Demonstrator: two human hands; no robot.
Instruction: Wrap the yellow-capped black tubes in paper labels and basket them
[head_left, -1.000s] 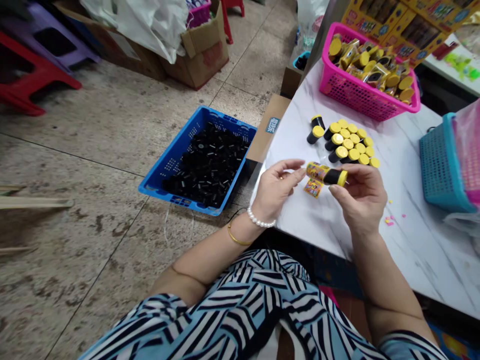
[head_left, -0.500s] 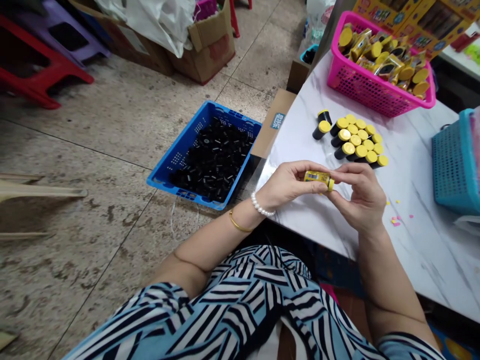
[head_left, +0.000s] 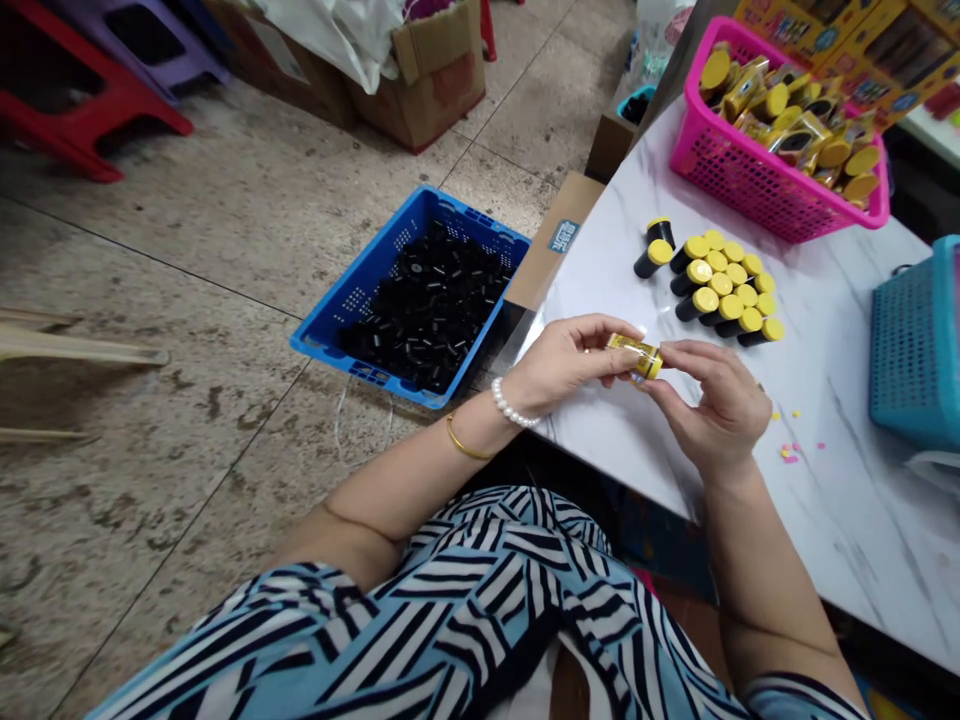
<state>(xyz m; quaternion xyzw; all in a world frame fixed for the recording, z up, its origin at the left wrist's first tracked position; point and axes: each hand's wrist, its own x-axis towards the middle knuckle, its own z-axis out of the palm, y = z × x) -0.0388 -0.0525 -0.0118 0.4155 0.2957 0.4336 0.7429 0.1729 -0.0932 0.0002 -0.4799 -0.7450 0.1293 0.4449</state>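
Note:
Between my two hands, above the table's near edge, is a small yellow-labelled tube [head_left: 636, 352] with a yellow cap. My left hand [head_left: 574, 360] pinches its left part between thumb and fingers. The fingertips of my right hand [head_left: 709, 395] are closed on the capped right end. Just beyond my hands stands a cluster of black tubes with yellow caps [head_left: 725, 285], packed together upright or slightly tilted. Two more capped black tubes [head_left: 654, 257] stand to the left of that cluster.
A pink basket [head_left: 780, 190] full of yellow-wrapped tubes sits at the table's far side. At right is a teal basket [head_left: 911, 350]. On the floor at left, a blue crate [head_left: 330, 350] holds many black pieces. Pink and yellow bits [head_left: 791, 452] lie on the white table [head_left: 847, 540].
The tube has turned slightly, its capped end tipping lower, and my left fingers have shifted around it. The whole view has moved a little.

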